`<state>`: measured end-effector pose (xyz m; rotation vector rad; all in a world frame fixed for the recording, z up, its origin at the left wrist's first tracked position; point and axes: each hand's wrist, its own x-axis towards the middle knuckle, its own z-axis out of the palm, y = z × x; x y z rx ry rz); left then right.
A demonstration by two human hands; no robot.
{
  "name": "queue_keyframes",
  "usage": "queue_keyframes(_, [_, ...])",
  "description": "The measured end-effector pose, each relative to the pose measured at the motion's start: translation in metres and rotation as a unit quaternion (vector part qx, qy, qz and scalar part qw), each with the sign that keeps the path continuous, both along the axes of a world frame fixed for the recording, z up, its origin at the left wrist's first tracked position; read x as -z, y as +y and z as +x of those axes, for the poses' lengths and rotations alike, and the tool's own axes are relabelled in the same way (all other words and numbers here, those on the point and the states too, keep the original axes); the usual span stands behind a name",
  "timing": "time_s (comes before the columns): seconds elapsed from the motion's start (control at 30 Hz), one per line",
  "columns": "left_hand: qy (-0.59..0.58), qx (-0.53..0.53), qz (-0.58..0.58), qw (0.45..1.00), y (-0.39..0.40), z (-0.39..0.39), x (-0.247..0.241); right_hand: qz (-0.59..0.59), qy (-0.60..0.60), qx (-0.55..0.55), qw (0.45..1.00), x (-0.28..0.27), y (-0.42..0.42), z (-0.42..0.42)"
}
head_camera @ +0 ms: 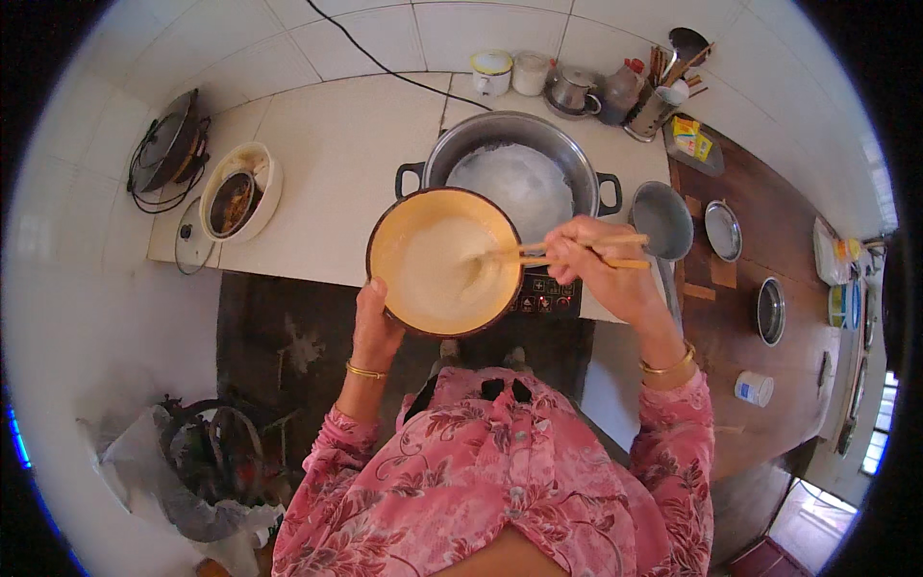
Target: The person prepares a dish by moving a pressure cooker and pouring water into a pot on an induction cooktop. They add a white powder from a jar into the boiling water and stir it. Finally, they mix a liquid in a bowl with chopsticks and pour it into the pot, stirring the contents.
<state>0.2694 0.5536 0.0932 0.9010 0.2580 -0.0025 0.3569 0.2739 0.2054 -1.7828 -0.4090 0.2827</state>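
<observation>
My left hand point(376, 317) grips the rim of a yellow bowl point(393, 238) with a dark edge, thumb on top. Inside it is a pale, creamy liquid point(440, 267). My right hand point(595, 263) holds a pair of wooden chopsticks point(627, 264), their tips dipped in that liquid. Behind the bowl, and partly hidden by it, a large metal pot point(588, 151) with black handles holds whitish, steamy-looking contents point(515, 177). Below the pot shows an induction cooker's control panel point(551, 296) with red lights lit.
Right of the pot lies a grey long-handled ladle or pan point(661, 220). Jars, a metal pitcher point(575, 90) and a utensil holder point(649, 114) line the wall. Metal bowls point(723, 231) and a white tub point(754, 389) stand on the brown table. A cream basin point(270, 191) and glass lid point(193, 238) are left.
</observation>
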Motion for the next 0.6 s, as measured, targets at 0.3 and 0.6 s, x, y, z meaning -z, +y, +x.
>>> queue_keyframes(0.3, [-0.012,-0.074,0.017,0.997,0.019,-0.021,-0.009,0.013,0.030,-0.067,0.997,-0.003,0.027,-0.004])
queue_keyframes(0.6, [0.041,-0.133,-0.031,0.990,0.023,-0.040,0.000,0.013,-0.042,-0.097,0.994,0.018,0.062,-0.006])
